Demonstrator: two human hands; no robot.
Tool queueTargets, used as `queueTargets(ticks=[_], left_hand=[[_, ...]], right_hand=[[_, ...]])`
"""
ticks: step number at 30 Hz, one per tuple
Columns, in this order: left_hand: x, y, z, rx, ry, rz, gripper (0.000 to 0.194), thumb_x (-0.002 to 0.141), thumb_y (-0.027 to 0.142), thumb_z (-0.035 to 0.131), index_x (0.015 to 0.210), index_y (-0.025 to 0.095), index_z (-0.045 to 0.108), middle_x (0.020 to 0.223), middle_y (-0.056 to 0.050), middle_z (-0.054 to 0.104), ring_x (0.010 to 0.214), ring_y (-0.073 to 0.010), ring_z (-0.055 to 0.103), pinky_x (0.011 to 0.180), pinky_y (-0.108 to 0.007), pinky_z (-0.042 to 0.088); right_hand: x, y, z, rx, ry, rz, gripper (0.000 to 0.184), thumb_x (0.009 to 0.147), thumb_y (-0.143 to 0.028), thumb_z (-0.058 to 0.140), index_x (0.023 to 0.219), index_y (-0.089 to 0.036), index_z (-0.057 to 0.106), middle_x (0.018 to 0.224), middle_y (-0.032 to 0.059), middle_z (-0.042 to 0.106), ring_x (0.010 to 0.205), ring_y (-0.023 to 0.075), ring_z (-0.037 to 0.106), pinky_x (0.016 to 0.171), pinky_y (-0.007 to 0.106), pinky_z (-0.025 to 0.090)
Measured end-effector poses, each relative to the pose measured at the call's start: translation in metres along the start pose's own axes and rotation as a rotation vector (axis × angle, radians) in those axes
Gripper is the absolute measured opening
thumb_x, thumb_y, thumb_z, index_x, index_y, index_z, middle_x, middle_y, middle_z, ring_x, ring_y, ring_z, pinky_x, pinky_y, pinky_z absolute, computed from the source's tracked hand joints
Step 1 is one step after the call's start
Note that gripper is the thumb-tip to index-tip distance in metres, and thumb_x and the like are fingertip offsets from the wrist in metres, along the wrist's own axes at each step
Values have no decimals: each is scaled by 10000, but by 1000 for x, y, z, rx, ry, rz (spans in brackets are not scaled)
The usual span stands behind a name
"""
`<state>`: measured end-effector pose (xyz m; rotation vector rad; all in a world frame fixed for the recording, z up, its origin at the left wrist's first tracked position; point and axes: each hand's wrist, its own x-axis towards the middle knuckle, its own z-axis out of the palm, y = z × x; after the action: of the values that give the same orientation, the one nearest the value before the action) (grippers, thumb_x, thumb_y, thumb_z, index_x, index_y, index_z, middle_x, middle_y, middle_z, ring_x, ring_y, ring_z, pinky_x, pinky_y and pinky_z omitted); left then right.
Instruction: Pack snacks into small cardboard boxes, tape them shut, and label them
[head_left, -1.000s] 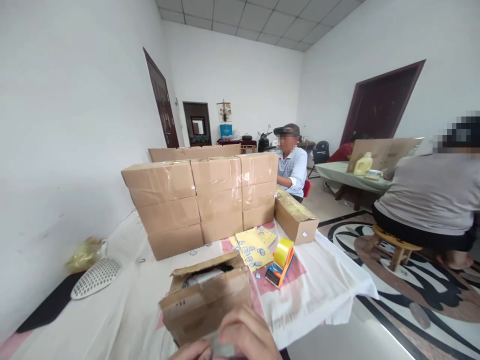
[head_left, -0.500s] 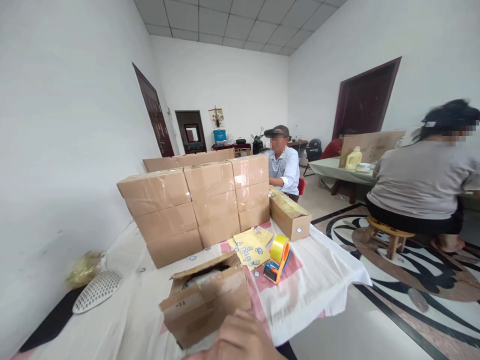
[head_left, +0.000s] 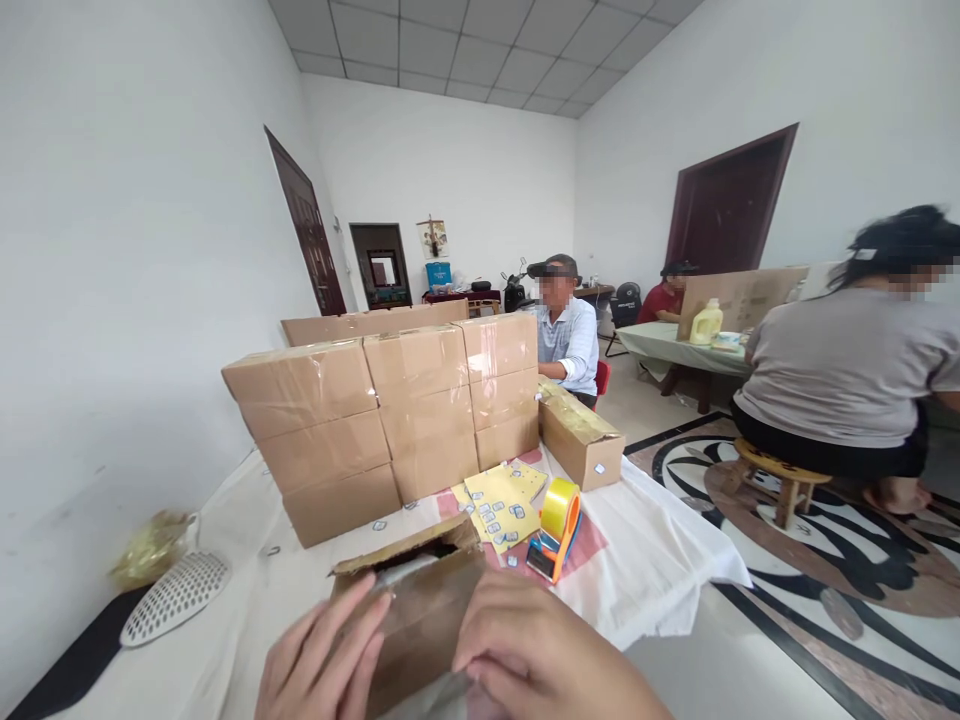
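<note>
A cardboard box (head_left: 427,622) with a ragged open slot along its top stands at the table's near edge. My left hand (head_left: 326,650) lies against its left side, fingers stretched out and slightly apart. At its right front, my right hand (head_left: 536,640) has thumb and fingers pinched together. What the pinch holds, if anything, I cannot make out. Something pale and translucent shows low between the hands. Beyond the box lie yellow sticker sheets (head_left: 501,508) with small blue-edged labels. Next to them stands an orange-and-blue tape dispenser (head_left: 556,530) with a yellow roll.
Stacked, taped cartons (head_left: 390,420) form a wall behind the box. Another carton (head_left: 581,435) stands on the right. A white perforated object (head_left: 174,600) and a crumpled yellowish bag (head_left: 150,550) lie at left. One person sits beyond the cartons; others sit at a table (head_left: 652,345) on the right.
My left hand has come into view and onto the box. My right hand has moved up and right, its fingers now pinched at the box's front. The view has shifted slightly.
</note>
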<state>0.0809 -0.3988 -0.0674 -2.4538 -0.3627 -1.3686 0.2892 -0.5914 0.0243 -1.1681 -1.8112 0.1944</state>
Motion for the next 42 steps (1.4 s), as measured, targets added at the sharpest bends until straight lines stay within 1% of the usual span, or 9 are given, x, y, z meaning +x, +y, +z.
queueTargets(ticks=[2,5,9,17,23,27,30,37,42], left_hand=[[16,-5,20,101,-126,-57,399,972,343,550,1348,265,659,1420,-50,662,1235,-252,624,1027,-397,433],[13,-12,56,141,-345,-95,412,995,350,475,1355,272,657,1430,-38,657,1298,-262,609,1075,-441,414],[-13,-26,82,104,-402,1,465,911,271,552,1363,308,656,1413,-3,667,1249,-247,649,1032,-402,474],[-15,-22,73,94,-426,-120,594,840,241,585,1433,254,598,1469,9,621,1298,-235,621,1093,-385,489],[5,-15,62,-92,-597,-435,450,1001,336,406,1387,332,638,1459,36,627,1362,-219,577,1073,-411,544],[16,-11,57,-129,-613,-536,492,986,263,350,1354,353,663,1440,27,644,1355,-240,586,1088,-473,535],[14,-11,60,-127,-601,-548,520,983,250,336,1406,360,618,1451,11,637,1363,-253,577,1101,-505,523],[-7,-24,73,-139,-570,-525,522,996,303,360,1485,254,537,1537,-44,549,1492,-339,413,1158,-652,427],[-17,-14,63,-34,-401,-411,466,1004,308,422,1447,274,565,1516,-38,577,1442,-264,498,1024,-404,565]], right_hand=[[10,7,3,-23,-77,-18,199,934,-82,540,927,-220,684,895,9,720,871,143,648,825,253,487],[23,24,11,14,-132,-73,214,942,-79,544,959,-229,695,953,1,748,916,139,686,904,251,516],[39,47,23,98,-202,-90,144,975,-162,587,963,-232,711,985,3,763,971,136,702,934,228,533],[81,77,32,74,-413,-55,193,837,-20,661,909,-187,727,911,-22,762,906,127,689,927,214,505],[84,111,38,-15,-430,71,208,844,-80,627,977,-183,751,926,7,743,846,142,667,775,213,500],[79,126,37,35,-468,205,650,809,-76,624,1426,-276,585,898,-25,734,809,133,668,713,192,480],[81,131,36,23,-464,208,878,802,-83,616,1597,-341,345,891,-43,738,817,137,673,705,188,470],[92,140,52,-289,-308,147,736,828,-211,598,1549,-251,454,982,50,747,910,222,666,740,268,458],[91,147,64,-326,-295,148,690,827,-225,610,1508,-262,501,942,48,737,922,247,660,724,288,431]])
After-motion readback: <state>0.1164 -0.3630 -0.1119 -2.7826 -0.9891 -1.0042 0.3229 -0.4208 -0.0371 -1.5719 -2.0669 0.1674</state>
